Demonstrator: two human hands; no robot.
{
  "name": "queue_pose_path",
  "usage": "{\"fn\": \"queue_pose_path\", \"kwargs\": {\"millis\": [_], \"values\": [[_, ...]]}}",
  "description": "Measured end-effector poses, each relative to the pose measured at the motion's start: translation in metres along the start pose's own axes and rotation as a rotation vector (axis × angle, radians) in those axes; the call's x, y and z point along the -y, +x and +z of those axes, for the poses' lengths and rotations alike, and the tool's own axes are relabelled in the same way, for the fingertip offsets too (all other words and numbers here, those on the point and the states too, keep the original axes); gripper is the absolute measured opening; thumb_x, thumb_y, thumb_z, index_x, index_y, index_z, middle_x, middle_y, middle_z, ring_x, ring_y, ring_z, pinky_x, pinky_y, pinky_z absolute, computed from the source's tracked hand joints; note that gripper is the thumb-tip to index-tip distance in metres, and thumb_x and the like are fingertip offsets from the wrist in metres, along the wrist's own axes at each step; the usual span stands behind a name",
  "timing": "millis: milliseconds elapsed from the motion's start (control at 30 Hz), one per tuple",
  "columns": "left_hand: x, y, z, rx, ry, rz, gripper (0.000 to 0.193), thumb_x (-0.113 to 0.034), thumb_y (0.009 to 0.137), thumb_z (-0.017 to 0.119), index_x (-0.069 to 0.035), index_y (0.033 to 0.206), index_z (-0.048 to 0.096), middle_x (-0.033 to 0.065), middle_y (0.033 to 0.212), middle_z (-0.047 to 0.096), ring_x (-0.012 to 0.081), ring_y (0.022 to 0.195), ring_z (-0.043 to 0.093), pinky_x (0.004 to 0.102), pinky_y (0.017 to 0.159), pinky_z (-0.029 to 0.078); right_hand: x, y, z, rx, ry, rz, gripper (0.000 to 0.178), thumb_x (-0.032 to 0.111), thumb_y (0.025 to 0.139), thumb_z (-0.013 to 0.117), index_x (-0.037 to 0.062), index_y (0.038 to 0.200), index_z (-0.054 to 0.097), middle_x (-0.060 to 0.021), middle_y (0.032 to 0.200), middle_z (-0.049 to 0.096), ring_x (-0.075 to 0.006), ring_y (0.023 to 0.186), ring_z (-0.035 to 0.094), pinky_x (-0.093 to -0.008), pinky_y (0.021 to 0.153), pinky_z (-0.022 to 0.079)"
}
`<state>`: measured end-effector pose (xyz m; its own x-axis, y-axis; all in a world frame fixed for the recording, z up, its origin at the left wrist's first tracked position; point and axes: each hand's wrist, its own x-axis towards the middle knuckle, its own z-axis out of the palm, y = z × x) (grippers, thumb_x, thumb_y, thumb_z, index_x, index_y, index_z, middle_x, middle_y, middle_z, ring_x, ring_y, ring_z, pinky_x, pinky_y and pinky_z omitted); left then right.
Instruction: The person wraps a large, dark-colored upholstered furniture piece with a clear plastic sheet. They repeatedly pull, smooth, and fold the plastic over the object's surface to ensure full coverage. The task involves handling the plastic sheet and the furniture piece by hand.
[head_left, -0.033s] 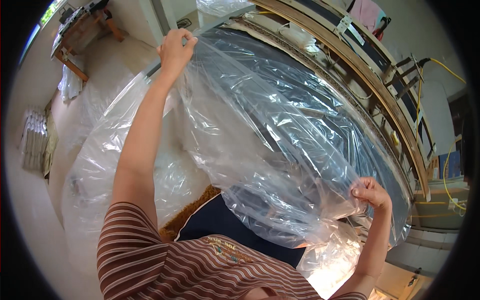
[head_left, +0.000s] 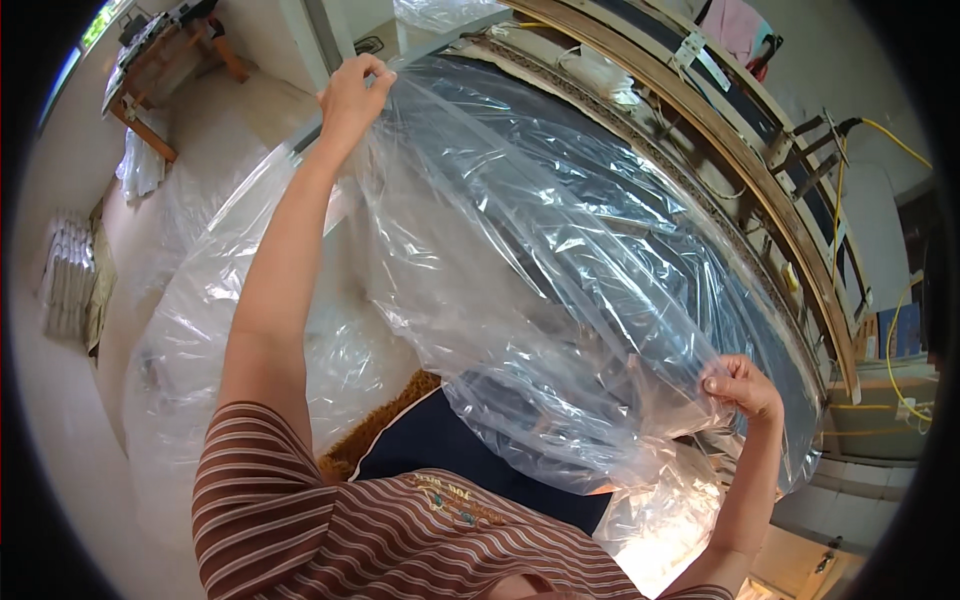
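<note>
A large sheet of clear plastic film (head_left: 560, 300) stretches between my two hands and hangs in shiny folds in front of me. My left hand (head_left: 355, 95), arm reaching far forward, pinches the film's edge near the far left corner of the dark work table (head_left: 450, 75). On the right, my right hand (head_left: 743, 388) grips the same edge between thumb and fingers, closer to my body. More film lies spread over the dark tabletop beneath. The near part of the film droops over my lap, where dark blue cloth (head_left: 440, 440) shows.
A long wooden-edged frame (head_left: 720, 130) with clamps and wires runs along the table's far side. A yellow cable (head_left: 838, 215) hangs at the right. Loose clear film (head_left: 200, 330) billows down at the left, near a stack of folded plastic (head_left: 68, 275). A desk (head_left: 150, 75) stands far left.
Almost nothing differs. My left hand has shifted very slightly, still pinching the film, and the folds have moved a little. My right hand keeps its place.
</note>
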<state>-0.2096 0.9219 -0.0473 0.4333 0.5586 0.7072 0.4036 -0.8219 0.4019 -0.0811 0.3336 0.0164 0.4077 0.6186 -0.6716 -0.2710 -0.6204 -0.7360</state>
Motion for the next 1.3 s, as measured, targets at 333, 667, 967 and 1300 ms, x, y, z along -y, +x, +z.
{"fn": "queue_pose_path", "kwargs": {"millis": [333,667,967,1300], "values": [[0.021,0.023,0.006,0.272,-0.647,-0.359,0.014,-0.015,0.084,0.065,-0.004,0.091,0.060,0.0000,0.079,0.061,0.0097,0.074,0.056,0.0235,0.066,0.044,0.002,0.001,0.004,-0.002,0.088,0.003,0.023,0.025,0.079,0.073,0.0075,0.082,0.058,0.0026,0.061,0.050,-0.0042,0.047,0.035,-0.0203,0.042,0.023],[-0.001,0.049,0.028,0.372,-0.906,-0.696,0.021,-0.017,0.085,0.062,-0.003,0.101,0.064,0.0017,0.085,0.062,0.0111,0.078,0.055,0.0282,0.070,0.046,-0.043,-0.034,0.028,0.059,-0.002,-0.069,0.022,0.025,0.079,0.069,0.0040,0.087,0.067,-0.0032,0.073,0.062,-0.0125,0.069,0.057,-0.0261,0.064,0.044],[0.138,0.065,0.138,0.120,-0.173,-0.063,0.047,-0.036,0.092,0.049,0.005,0.115,0.057,0.0208,0.114,0.060,0.0322,0.105,0.057,0.0376,0.092,0.042,-0.322,-0.125,0.010,-0.298,-0.768,0.605,0.032,0.029,0.067,0.068,0.0105,0.094,0.071,-0.0134,0.096,0.068,-0.0294,0.090,0.064,-0.0406,0.079,0.049],[0.109,0.056,0.125,0.232,0.019,-0.017,0.048,-0.034,0.093,0.041,0.006,0.118,0.054,0.0226,0.116,0.058,0.0382,0.109,0.053,0.0394,0.093,0.041,-0.266,-0.291,-0.226,-1.373,-0.870,0.535,0.023,0.026,0.075,0.060,0.0116,0.090,0.071,-0.0122,0.086,0.067,-0.0305,0.082,0.063,-0.0410,0.074,0.049]]}}
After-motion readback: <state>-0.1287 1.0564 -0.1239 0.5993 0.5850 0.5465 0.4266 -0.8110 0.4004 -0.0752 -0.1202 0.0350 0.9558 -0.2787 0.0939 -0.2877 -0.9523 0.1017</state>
